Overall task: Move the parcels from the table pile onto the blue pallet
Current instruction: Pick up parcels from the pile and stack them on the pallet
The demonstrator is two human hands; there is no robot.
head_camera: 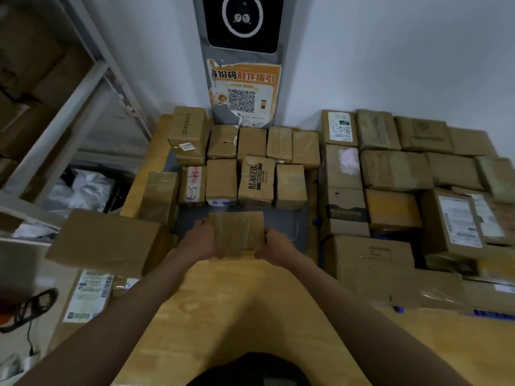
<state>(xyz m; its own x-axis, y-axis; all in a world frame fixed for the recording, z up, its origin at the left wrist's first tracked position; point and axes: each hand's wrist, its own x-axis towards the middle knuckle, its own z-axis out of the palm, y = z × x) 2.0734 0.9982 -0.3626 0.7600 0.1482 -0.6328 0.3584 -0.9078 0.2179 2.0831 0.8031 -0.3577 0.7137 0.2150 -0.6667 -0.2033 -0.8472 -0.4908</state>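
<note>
Both my hands hold one small taped cardboard parcel (pixel 238 232) over the wooden table (pixel 245 302). My left hand (pixel 201 240) grips its left side and my right hand (pixel 276 245) grips its right side. Just beyond it, two rows of small brown parcels (pixel 242 162) stand on a grey mat (pixel 295 218). On the right lies a big pile of parcels (pixel 404 196); slivers of the blue pallet (pixel 493 314) show under its near edge.
A large box (pixel 106 240) overhangs the table's left edge, with labelled boxes (pixel 89 296) below it. Metal shelving (pixel 55 129) with bags stands at the left. A grey kiosk with a QR poster (pixel 243 93) stands against the wall behind the rows.
</note>
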